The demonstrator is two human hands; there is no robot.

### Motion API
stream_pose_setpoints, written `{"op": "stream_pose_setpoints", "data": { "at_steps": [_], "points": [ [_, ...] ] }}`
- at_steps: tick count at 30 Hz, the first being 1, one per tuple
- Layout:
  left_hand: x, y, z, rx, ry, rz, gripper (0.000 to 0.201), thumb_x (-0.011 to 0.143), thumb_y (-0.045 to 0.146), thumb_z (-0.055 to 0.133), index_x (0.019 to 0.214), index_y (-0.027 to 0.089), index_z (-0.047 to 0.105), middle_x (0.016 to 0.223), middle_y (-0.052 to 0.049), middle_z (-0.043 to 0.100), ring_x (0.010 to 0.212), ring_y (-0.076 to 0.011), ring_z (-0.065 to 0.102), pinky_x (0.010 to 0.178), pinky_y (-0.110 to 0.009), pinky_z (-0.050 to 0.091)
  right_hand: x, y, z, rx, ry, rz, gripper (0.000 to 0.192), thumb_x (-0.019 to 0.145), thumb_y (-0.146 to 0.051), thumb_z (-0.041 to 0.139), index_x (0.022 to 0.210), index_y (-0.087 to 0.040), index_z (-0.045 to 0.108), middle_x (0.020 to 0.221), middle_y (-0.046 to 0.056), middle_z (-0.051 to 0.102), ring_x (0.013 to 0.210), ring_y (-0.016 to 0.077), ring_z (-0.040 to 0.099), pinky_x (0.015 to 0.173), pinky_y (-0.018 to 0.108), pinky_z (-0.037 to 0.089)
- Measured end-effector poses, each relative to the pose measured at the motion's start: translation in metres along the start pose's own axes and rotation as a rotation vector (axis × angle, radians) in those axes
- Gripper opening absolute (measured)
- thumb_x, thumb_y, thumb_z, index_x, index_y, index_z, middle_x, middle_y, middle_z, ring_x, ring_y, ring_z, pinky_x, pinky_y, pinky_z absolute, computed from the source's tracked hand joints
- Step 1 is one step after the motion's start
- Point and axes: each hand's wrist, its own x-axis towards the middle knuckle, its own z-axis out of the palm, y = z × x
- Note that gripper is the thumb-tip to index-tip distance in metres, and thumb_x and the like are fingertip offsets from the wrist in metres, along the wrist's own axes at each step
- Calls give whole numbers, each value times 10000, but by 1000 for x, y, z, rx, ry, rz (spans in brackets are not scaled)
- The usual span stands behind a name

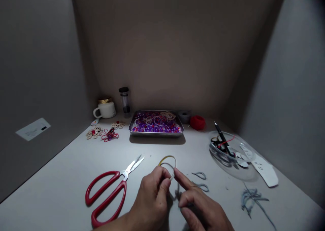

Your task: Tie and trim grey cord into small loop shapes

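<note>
Right now both hands meet low at the table's near edge: my left hand (pixel 152 197) pinches one small loop (pixel 168 166), yellow on its far side and pale nearer me, thumb and fingers closed on its near rim, while my right hand (pixel 200 204) lies half curled, its forefinger touching the same rim. One pair of red-handled scissors (pixel 111 190) lies just left. Three looped flower shapes (pixel 103 132) sit far left by one white mug (pixel 105 109). One steel tray (pixel 155 132) of purple beads stands behind. My wrists are cut off, and the clear bowl's (pixel 230 153) dark contents are hard to make out.
</note>
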Motion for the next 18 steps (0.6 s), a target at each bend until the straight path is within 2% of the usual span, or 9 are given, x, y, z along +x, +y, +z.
{"op": "stream_pose_setpoints", "data": {
  "at_steps": [7, 11, 15, 18],
  "points": [
    [1, 5, -1, -6, 13, -30, 138, 859, 215, 395, 729, 194, 438, 603, 39, 440, 549, -120, 399, 534, -234, 341, -6, -2, 2, 38, 25, 38, 147, 792, -111, 501, 784, -238, 573, 1239, 61, 597, 1186, 205, 503, 899, 245, 465],
    [1, 7, -2, 29, 0, 9, 120, 840, 186, 404, 725, 194, 436, 597, 44, 425, 550, -120, 385, 541, -234, 335, -8, -3, 1, 39, 81, 100, 107, 823, -178, 500, 805, -246, 580, 1301, 59, 538, 1208, 205, 477, 948, 279, 429],
    [1, 6, -1, 37, -2, -7, 109, 835, 168, 396, 737, 196, 431, 601, 42, 437, 557, -123, 403, 544, -235, 337, -5, -1, -4, 75, -16, 154, 89, 828, -217, 511, 784, -239, 585, 1259, 72, 569, 1204, 225, 481, 943, 308, 443],
    [2, 5, -1, 42, -11, -14, 115, 827, 155, 398, 724, 198, 423, 580, 50, 416, 536, -118, 382, 523, -230, 323, 0, 0, -8, 127, -30, 153, 82, 842, -228, 503, 804, -235, 574, 1213, 83, 588, 1127, 219, 550, 885, 301, 487]
  ]
}}
